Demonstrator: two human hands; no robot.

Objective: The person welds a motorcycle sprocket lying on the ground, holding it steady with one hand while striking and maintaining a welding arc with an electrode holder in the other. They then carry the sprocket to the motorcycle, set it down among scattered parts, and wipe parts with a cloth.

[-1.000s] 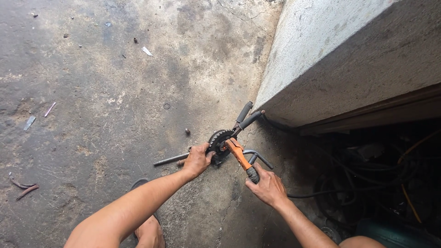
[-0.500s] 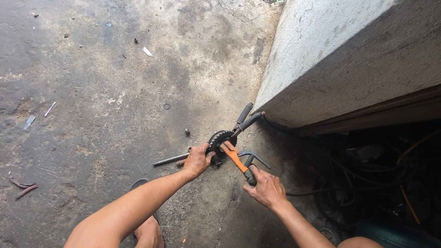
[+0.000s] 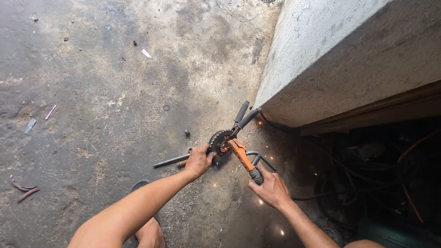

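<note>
Sparks now flying off sprocket (image 3: 221, 140) — weren't there half second back, your hands barely shifted. Left hand (image 3: 198, 160) clamped on sprocket edge, down on concrete floor (image 3: 115, 92) by wall. Right hand (image 3: 271, 188) wrapped round orange electrode holder (image 3: 243, 160) at grip end. Sprocket looks heavy, rigid, hot — hold far rim.

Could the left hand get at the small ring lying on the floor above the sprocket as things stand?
Probably yes: the ring lies on bare floor with nothing between it and the left hand, though that hand is gripping the sprocket.
</note>
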